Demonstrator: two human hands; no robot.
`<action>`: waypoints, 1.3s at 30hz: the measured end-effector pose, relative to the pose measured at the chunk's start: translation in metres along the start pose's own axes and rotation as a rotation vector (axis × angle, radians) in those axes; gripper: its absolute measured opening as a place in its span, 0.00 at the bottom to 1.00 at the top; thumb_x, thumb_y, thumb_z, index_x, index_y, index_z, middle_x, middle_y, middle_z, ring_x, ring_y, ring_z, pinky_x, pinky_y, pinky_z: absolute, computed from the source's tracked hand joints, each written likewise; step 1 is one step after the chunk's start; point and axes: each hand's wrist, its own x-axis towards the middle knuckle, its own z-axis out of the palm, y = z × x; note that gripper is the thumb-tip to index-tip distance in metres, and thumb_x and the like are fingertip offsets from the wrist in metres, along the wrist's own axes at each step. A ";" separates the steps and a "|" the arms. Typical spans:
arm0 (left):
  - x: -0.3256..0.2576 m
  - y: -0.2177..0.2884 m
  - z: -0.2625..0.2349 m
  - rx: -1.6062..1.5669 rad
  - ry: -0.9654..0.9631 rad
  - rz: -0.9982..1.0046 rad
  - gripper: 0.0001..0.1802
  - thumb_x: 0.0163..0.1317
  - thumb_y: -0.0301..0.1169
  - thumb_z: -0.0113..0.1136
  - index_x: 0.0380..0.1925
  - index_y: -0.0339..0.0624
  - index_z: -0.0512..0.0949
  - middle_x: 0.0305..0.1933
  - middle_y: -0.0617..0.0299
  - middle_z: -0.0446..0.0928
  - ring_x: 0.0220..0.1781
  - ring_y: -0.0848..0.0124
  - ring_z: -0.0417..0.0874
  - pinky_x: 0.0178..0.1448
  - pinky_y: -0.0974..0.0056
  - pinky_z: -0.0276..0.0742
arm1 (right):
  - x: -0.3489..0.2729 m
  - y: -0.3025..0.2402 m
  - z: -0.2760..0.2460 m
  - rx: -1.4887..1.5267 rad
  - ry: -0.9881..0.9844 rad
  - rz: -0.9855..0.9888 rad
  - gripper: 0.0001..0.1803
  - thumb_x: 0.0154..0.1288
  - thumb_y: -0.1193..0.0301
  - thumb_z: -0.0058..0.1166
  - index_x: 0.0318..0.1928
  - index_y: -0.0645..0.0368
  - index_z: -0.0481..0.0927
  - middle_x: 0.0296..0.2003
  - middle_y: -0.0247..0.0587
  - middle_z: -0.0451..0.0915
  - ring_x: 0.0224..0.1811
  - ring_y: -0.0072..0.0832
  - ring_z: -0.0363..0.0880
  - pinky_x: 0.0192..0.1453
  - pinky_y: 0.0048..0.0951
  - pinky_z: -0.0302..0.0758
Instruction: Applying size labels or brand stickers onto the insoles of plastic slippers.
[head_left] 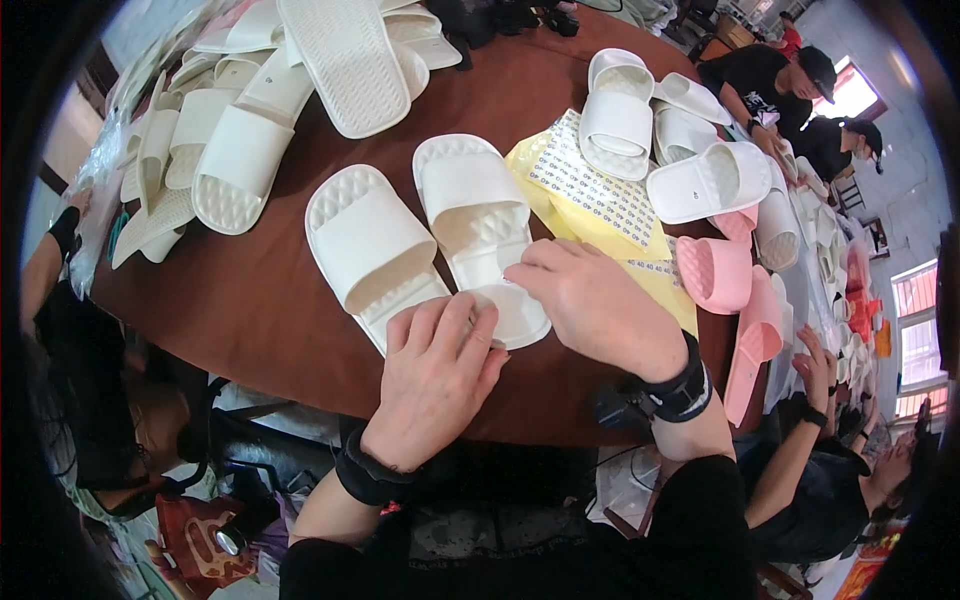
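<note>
A pair of white slippers lies in front of me, toes pointing away: a left slipper (365, 235) and a right slipper (475, 205). My left hand (432, 355) is over their heel ends, its fingers bent and its thumb by the inner heel edge of the right slipper, gripping it there. From the other side my right hand (600, 300) reaches over the same heel with its fingers curled in a pinch. Whatever is between those fingertips is hidden. Beyond this hand lie yellow-backed sheets of small printed stickers (595, 185), partly overlapping.
White slippers (240, 150) are heaped at the far left. More white slippers (615, 120) and pink slippers (715, 275) lie to the right on the brown-covered table (240, 300). Other people (780, 85) work along the right side; another person's arm (50, 260) shows at left.
</note>
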 end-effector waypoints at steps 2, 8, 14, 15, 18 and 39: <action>-0.001 0.001 0.000 0.010 0.014 0.016 0.24 0.51 0.32 0.69 0.49 0.39 0.77 0.51 0.58 0.73 0.53 0.61 0.74 0.57 0.56 0.67 | -0.004 -0.012 -0.004 -0.064 -0.031 0.015 0.11 0.58 0.74 0.51 0.42 0.62 0.77 0.39 0.44 0.75 0.45 0.40 0.77 0.48 0.37 0.73; -0.004 0.002 0.001 -0.004 -0.023 0.000 0.26 0.51 0.31 0.69 0.52 0.40 0.77 0.55 0.56 0.73 0.55 0.57 0.74 0.58 0.53 0.67 | -0.004 -0.029 0.002 -0.251 -0.049 0.033 0.13 0.59 0.73 0.49 0.44 0.63 0.75 0.41 0.44 0.73 0.45 0.37 0.76 0.48 0.35 0.72; -0.002 0.002 0.001 -0.005 0.004 0.003 0.26 0.51 0.31 0.69 0.52 0.40 0.77 0.54 0.55 0.74 0.55 0.57 0.75 0.58 0.53 0.67 | -0.006 -0.009 -0.008 -0.037 -0.054 0.003 0.17 0.57 0.76 0.51 0.48 0.66 0.75 0.42 0.46 0.74 0.45 0.40 0.76 0.49 0.36 0.72; -0.002 0.001 0.002 -0.006 0.006 0.004 0.25 0.51 0.31 0.69 0.52 0.40 0.77 0.54 0.55 0.74 0.55 0.57 0.75 0.57 0.53 0.67 | -0.004 -0.010 -0.012 -0.017 -0.176 0.031 0.22 0.56 0.78 0.52 0.53 0.68 0.75 0.44 0.47 0.75 0.48 0.42 0.76 0.52 0.37 0.73; -0.001 0.001 0.003 -0.005 0.010 0.009 0.25 0.51 0.30 0.69 0.51 0.40 0.77 0.54 0.55 0.73 0.55 0.57 0.75 0.57 0.53 0.67 | -0.004 -0.022 -0.008 -0.128 -0.159 0.051 0.20 0.55 0.79 0.52 0.51 0.67 0.76 0.43 0.47 0.75 0.48 0.43 0.77 0.52 0.37 0.74; 0.013 -0.122 -0.044 -0.144 0.006 -0.174 0.27 0.58 0.37 0.67 0.54 0.33 0.77 0.57 0.42 0.77 0.57 0.46 0.77 0.61 0.50 0.72 | 0.087 0.032 -0.002 0.111 0.181 -0.014 0.24 0.66 0.66 0.56 0.58 0.68 0.72 0.54 0.55 0.75 0.58 0.50 0.73 0.64 0.41 0.70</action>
